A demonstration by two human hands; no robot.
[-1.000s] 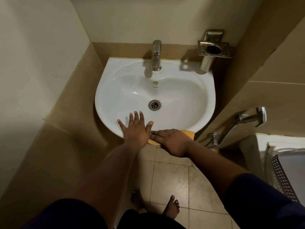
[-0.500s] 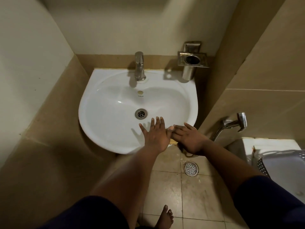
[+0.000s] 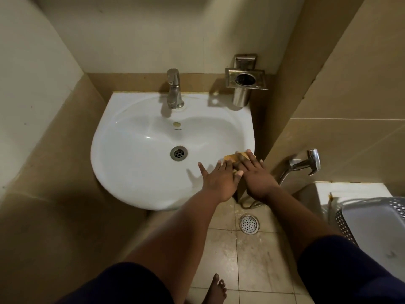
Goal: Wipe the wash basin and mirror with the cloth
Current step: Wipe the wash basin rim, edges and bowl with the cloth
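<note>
Cream painted walls (image 3: pixel 142 36) rose above a band of tan tiles (image 3: pixel 341 150). The floor (image 3: pixel 252 255) was beige tile, stained, with 1 round metal drain (image 3: pixel 249 224) set in it. A chrome spray tap (image 3: pixel 305 164) projected from the right wall. Light was dim and yellowish.

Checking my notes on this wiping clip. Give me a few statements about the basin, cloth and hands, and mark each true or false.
1. The right hand presses the cloth on the basin's right rim. True.
2. The left hand grips the tap. False: it lies flat, fingers spread, on the basin beside the right hand.
3. The cloth is blue. False: it is yellow-orange.
4. A metal holder is fixed on the wall right of the tap. True.
5. The cloth covers the drain. False: the drain is bare, left of the cloth.
</note>
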